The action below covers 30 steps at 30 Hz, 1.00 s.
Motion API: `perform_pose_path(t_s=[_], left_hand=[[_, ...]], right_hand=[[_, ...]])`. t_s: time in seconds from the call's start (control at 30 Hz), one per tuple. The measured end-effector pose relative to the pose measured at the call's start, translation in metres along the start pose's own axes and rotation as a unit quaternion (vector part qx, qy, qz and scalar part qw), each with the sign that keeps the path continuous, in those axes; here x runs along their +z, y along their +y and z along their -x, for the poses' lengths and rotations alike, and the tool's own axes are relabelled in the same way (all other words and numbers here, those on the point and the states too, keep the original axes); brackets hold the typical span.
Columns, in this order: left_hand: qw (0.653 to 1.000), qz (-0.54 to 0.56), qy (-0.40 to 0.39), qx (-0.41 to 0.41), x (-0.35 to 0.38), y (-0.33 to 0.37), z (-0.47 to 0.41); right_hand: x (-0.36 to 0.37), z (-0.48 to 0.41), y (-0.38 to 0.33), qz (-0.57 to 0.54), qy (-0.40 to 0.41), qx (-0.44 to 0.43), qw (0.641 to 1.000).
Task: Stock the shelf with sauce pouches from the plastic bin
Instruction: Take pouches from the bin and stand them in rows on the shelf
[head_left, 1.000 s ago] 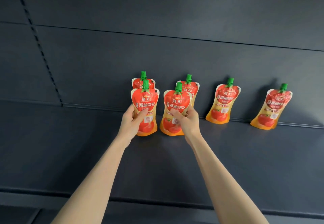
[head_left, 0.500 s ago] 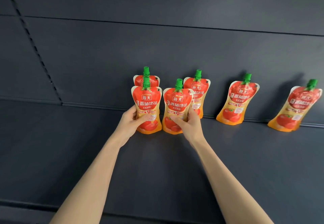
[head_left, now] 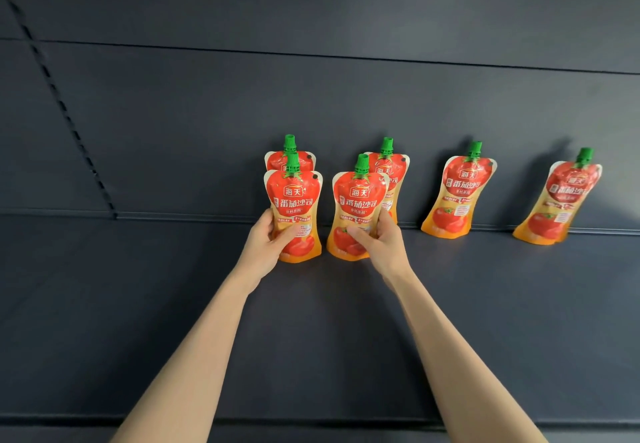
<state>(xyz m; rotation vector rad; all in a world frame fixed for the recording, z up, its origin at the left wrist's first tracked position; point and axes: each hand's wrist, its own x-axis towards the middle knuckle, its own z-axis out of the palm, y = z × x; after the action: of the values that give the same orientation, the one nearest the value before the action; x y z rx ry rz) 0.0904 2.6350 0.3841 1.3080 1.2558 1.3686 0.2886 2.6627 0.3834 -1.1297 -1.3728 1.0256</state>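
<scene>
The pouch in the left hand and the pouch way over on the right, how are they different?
The left-hand pouch stands nearly upright; the far-right pouch tilts, leaning on the back wall. The left hand has its grip on the first; nothing touches the second. The first stands in front of another pouch; the second stands alone. Both are red tomato sauce pouches with green caps.

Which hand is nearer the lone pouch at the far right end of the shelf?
Right. The right hand grips a front pouch, with one more pouch between it and the far-right pouch. The left hand holds the leftmost front pouch, farther away.
</scene>
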Motion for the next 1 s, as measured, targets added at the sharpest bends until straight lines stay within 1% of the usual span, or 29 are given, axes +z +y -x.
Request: perform_pose_path(t_s=[0.17,0.27,0.33,0.43,0.6,0.77,1.0], left_hand=[[0.999,-0.017,0.038,-0.001,0.002,-0.005,0.006],[0.998,-0.014,0.061,-0.008,0.006,-0.003,0.005],[0.997,0.006,0.078,-0.010,0.010,-0.002,0.004],[0.994,0.036,0.102,-0.016,0.017,-0.003,0.004],[0.994,0.034,0.102,-0.028,0.020,-0.006,0.006],[0.994,0.026,0.105,-0.019,0.018,-0.009,0.005],[0.995,-0.003,0.097,0.001,0.015,-0.010,0.003]], right_hand=[[-0.004,0.008,-0.003,-0.009,0.016,-0.008,1.000],[-0.013,0.009,-0.010,-0.039,0.075,-0.010,0.996],[-0.022,0.002,-0.010,-0.029,0.122,-0.025,0.992],[-0.033,-0.012,-0.005,-0.004,0.150,-0.031,0.988],[-0.039,-0.035,0.001,0.006,0.119,0.008,0.993],[-0.030,-0.038,0.002,0.000,0.103,0.024,0.994],[-0.021,-0.029,0.004,-0.052,0.048,0.064,0.995]])
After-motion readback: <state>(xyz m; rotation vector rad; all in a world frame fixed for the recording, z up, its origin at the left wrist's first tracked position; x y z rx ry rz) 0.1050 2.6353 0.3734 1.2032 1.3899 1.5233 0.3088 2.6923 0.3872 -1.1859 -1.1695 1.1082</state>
